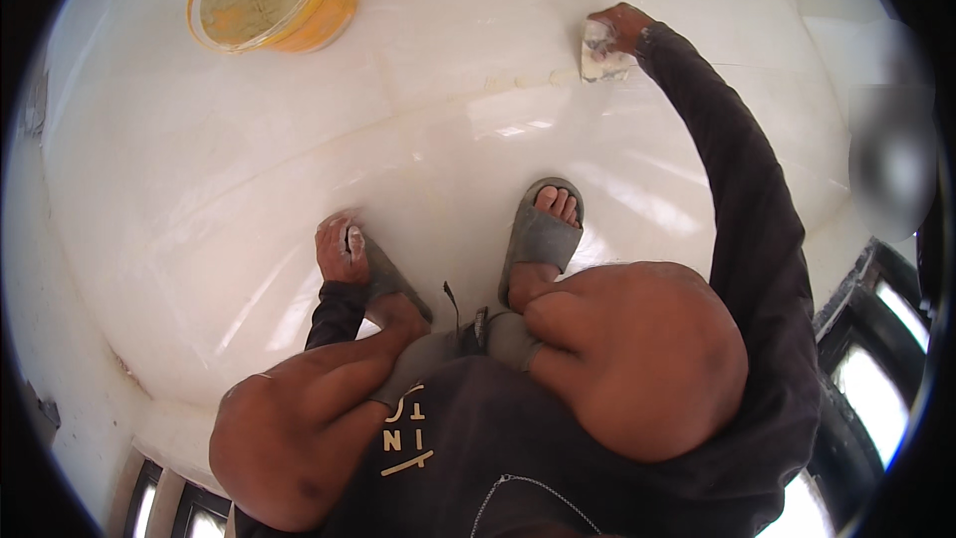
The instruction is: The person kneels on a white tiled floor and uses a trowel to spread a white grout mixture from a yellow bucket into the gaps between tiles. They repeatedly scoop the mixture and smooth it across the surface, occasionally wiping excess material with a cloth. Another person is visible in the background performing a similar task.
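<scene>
My right hand (624, 28) is closed on a flat scraper (601, 65) smeared with pale paste, held against the glossy white floor (448, 110) at upper right, beside a faint seam of paste. My left hand (339, 247), dusted white, is low beside my left sandal (389, 285), fingers bent and close together; whether it holds anything is unclear. My right sandal (534, 242) is planted between my hands as I squat.
A yellow bucket (329, 5) containing pale paste and a stick stands at upper left. White walls (75, 438) border the floor at both sides. Dark-framed openings (861, 334) show at lower right and lower left. A blurred patch covers part of the right edge.
</scene>
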Available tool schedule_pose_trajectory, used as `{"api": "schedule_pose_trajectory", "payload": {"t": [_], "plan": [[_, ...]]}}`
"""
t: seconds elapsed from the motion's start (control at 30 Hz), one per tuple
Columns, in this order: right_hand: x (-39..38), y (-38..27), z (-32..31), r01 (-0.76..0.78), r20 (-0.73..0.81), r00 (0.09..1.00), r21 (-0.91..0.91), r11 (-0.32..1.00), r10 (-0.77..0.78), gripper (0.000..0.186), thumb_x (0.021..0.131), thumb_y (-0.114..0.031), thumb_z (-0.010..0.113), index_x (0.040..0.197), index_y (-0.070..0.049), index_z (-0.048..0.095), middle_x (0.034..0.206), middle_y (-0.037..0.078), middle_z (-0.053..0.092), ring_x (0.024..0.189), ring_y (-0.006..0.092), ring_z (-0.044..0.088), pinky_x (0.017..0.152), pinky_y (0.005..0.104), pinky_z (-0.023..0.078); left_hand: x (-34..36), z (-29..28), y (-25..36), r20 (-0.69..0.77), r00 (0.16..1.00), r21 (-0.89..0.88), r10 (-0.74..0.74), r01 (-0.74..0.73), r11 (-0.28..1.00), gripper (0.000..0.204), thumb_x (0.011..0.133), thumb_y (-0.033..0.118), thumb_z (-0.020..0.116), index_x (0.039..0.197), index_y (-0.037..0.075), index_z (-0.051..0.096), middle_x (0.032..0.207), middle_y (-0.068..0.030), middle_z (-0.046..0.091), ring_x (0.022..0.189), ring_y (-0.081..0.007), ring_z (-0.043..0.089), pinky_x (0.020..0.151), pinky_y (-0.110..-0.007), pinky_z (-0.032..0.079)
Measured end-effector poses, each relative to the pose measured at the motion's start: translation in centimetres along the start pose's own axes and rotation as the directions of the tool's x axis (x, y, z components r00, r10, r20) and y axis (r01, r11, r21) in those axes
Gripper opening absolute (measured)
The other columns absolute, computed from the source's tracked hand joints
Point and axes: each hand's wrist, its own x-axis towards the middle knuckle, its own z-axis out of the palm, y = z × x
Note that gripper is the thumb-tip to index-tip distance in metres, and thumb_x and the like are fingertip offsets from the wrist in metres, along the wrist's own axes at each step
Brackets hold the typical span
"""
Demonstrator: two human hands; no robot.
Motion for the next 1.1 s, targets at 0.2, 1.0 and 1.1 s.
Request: {"api": "schedule_pose_trajectory", "payload": {"t": [0.2, 1.0, 1.1], "plan": [[0.5, 2.9, -3.2, 0.008, -0.294, 0.956, 0.013, 1.0, -0.004, 0.063, 0.058, -0.026, 0.084, 0.116, -0.011, 0.062, 0.103, 0.016, 0.066, 0.092, 0.0303, 0.065, 0.081, 0.0379, 0.052, -0.3, 0.0, -0.8, 0.017, 0.999, 0.075, 0.035, -0.036, 0.997, 0.033, 0.086, 0.03, 0.055, 0.105, 0.004, 0.064, 0.109, -0.0185, 0.061, 0.106, -0.0383, 0.053, 0.095, -0.048, 0.04], [-18.4, 8.4, 3.7, 0.147, -0.411, 0.507, 0.907, 0.394, 0.758, 0.039, 0.088, -0.033, 0.062, 0.106, 0.001, 0.06, 0.091, 0.003, 0.062, 0.08, 0.0112, 0.056, 0.074, 0.0278, 0.048, 30.2, 1.1, 10.6, 0.475, 0.793, -0.058, 0.381, -0.404, 0.913, 0.07, 0.089, 0.029, 0.054, 0.145, 0.006, 0.019, 0.151, -0.0202, 0.014, 0.138, -0.0432, 0.013, 0.11, -0.05, 0.019], [-21.4, 11.3, 13.1, 0.245, -0.357, 0.296, 0.925, 0.291, 0.886, 0.039, 0.093, -0.034, 0.053, 0.108, 0.002, 0.059, 0.096, 0.005, 0.06, 0.086, 0.0122, 0.054, 0.076, 0.0274, 0.046, 30.2, 6.1, 10.9, 0.509, 0.842, 0.119, 0.182, -0.278, 0.953, 0.078, 0.088, 0.032, 0.055, 0.148, 0.007, 0.011, 0.153, -0.0215, 0.006, 0.139, -0.0459, 0.004, 0.109, -0.057, 0.009]]}}
